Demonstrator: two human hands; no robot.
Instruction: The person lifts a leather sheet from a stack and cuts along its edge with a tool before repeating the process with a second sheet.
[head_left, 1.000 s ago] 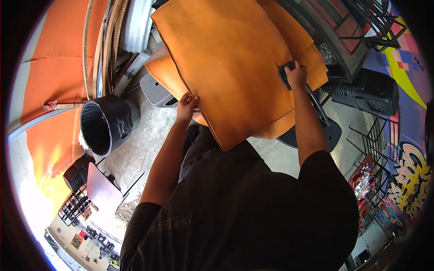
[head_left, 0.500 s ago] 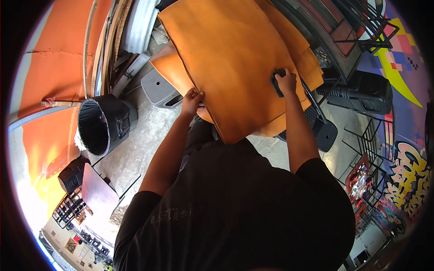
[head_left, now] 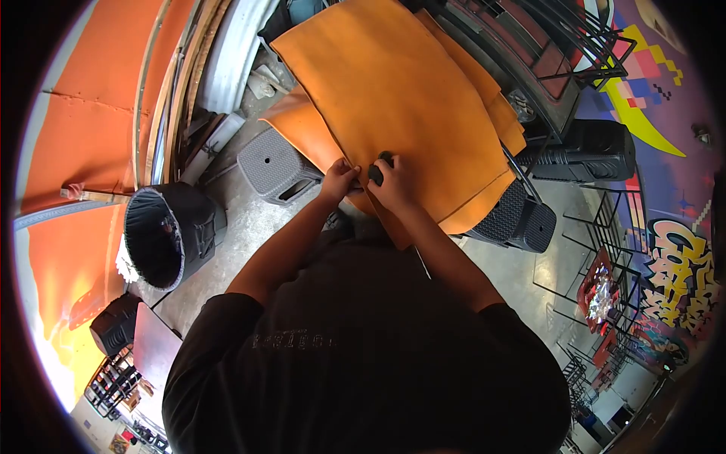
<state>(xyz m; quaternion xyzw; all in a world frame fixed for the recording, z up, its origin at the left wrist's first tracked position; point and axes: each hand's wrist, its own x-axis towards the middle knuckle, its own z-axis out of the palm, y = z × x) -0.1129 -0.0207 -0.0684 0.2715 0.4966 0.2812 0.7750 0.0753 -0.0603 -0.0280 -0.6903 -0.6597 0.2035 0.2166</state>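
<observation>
A large orange-tan leather sheet (head_left: 408,83) lies in front of me over other sheets of the same colour. My left hand (head_left: 340,181) pinches its left edge, close to my body. Beside it, my right hand (head_left: 393,188) is closed around a small black pad (head_left: 376,174) against the sheet near that same edge. The two hands are only a short gap apart. Under the left side, a lighter sheet (head_left: 299,125) sticks out over a grey plastic stool (head_left: 268,163).
Dark stools (head_left: 510,216) stand under the sheets at right, and a black speaker (head_left: 590,151) lies beyond. At left is a black bin (head_left: 185,234), with long boards (head_left: 162,106) leaning on the orange wall. Metal frames (head_left: 605,219) line the right.
My right hand has swept left across the leather sheet with the black pad, from its right side to near my left hand. My left hand still grips the edge. The camera view has shifted slightly.
</observation>
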